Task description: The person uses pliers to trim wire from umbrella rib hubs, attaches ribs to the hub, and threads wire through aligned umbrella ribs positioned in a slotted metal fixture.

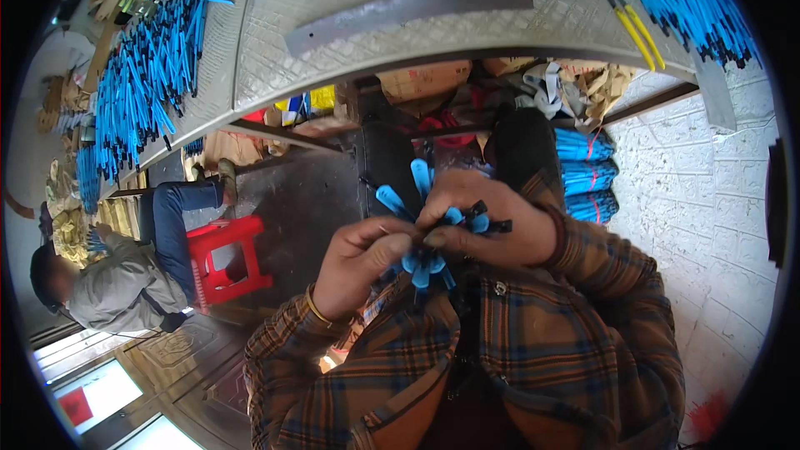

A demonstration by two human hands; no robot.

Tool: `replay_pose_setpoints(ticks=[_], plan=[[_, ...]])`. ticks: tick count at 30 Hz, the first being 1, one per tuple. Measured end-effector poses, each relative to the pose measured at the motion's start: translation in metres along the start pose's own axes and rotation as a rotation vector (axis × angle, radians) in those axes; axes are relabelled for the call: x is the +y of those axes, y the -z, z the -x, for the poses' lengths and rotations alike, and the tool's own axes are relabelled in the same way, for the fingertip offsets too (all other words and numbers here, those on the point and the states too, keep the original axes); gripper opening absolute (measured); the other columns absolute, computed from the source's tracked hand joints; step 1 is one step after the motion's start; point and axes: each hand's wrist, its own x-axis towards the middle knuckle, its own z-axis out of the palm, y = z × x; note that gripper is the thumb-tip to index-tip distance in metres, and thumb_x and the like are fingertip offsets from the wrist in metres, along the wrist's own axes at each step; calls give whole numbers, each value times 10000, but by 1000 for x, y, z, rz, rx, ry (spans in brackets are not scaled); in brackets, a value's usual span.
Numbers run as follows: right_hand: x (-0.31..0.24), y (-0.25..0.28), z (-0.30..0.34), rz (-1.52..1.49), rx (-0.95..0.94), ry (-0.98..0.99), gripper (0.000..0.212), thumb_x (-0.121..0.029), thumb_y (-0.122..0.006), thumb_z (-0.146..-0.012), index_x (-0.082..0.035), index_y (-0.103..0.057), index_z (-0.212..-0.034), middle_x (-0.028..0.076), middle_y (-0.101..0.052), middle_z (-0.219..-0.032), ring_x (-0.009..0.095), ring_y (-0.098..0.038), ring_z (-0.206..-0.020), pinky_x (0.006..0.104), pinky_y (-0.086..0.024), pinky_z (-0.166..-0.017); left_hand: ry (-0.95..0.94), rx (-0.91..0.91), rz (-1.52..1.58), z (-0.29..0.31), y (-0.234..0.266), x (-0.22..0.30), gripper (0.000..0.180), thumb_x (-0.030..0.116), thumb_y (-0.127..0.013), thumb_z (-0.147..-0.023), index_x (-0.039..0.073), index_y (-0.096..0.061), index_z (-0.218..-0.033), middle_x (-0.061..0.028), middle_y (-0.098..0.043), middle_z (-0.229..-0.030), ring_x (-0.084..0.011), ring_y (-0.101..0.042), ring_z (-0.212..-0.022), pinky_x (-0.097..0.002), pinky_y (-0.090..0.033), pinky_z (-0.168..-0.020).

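In close-set, pinched hands [357,262] [492,215], a splayed bundle of bright blue strips [422,270], apparently black-tipped.

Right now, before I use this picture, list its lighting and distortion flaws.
Head view, top: the near edge of the table bows into an arch; head view, lower left: a pane glares nearly white; head view, centre: blue strips show clearly, but fine detail between left hand and right hand is lost in darkness.
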Motion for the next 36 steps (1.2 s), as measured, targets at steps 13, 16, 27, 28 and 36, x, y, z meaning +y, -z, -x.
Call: replay_pose_setpoints(ticks=[13,16,27,28,36], plan=[[-7,13,6,137,170,55,372,-373,-542,-847,-39,-545,-1010,112,-524,-957,230,-523,-860,336,-415,-730,-15,2,230,-17,6,14,103,100,-526,-887,14,-570,-851,-27,-592,-765,-103,-560,-704,-227,-456,-666],[13,22,13,-147,332,3,528,-510,-437,-874,-25,-536,-1058,110,-522,-1029,217,-519,-921,336,-422,-761,-3,-135,258,-14,8,22,89,100,-526,-884,29,-556,-840,-38,-585,-745,-115,-566,-695,-223,-451,-656],[40,-14,25,-1047,-267,-374,808,-545,-449,-865,27,-190,-1374,168,-322,-1359,257,-285,-1275,374,-236,-1046,24,-145,4,-18,19,15,105,108,-505,-890,34,-543,-827,-10,-565,-729,-79,-537,-686,-206,-426,-633],[41,-14,30,-1079,-269,-396,808,-545,-449,-865,27,-190,-1374,168,-322,-1359,257,-285,-1275,374,-236,-1046,54,-129,22,-19,18,15,105,108,-505,-890,34,-543,-827,-10,-565,-729,-79,-537,-686,-206,-426,-633],[48,-22,41,-613,-341,-242,1146,-631,-640,-684,37,-39,-1394,208,-197,-1414,261,-232,-1308,366,-229,-1051,104,-187,-40,-19,9,23,106,106,-504,-888,25,-546,-835,-14,-566,-726,-71,-526,-679,-202,-426,-639]])
